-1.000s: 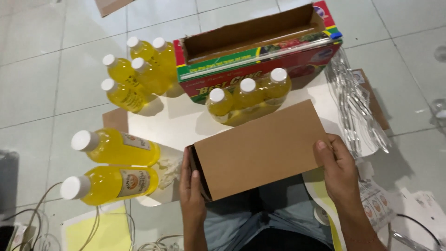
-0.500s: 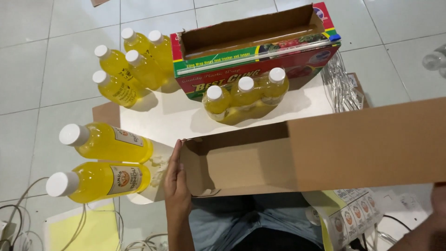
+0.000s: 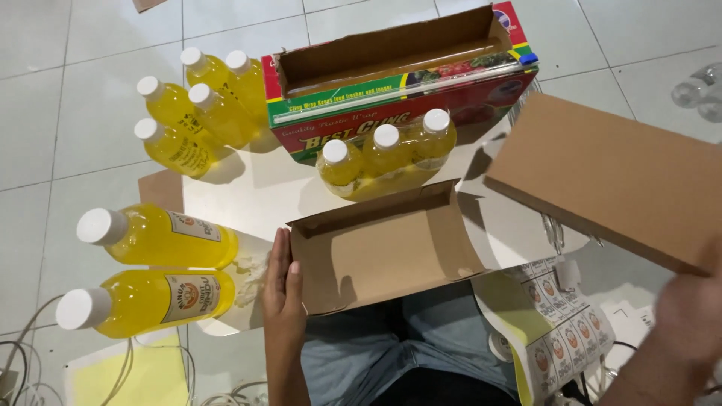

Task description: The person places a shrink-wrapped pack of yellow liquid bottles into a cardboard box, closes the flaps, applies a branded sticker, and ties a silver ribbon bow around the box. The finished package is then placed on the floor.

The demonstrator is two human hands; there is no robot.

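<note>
— What holds all the things?
— A small white table (image 3: 248, 195) on a floor (image 3: 68, 98) of pale tiles.
— What sits on the table?
— Three yellow bottles (image 3: 385, 154), a bright long box (image 3: 406, 83) behind them, and an open brown box (image 3: 383, 252) at the near edge.
— And on the floor?
— Four more small bottles (image 3: 197, 109) stand there.

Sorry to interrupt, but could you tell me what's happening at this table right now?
A seated person is handling a brown cardboard box. The left hand rests flat against its open end, while the right hand, blurred, holds a separate cardboard piece off to the side. Three wrapped yellow bottles stand in front of a cling wrap box; more yellow bottles lie and stand nearby.
</note>
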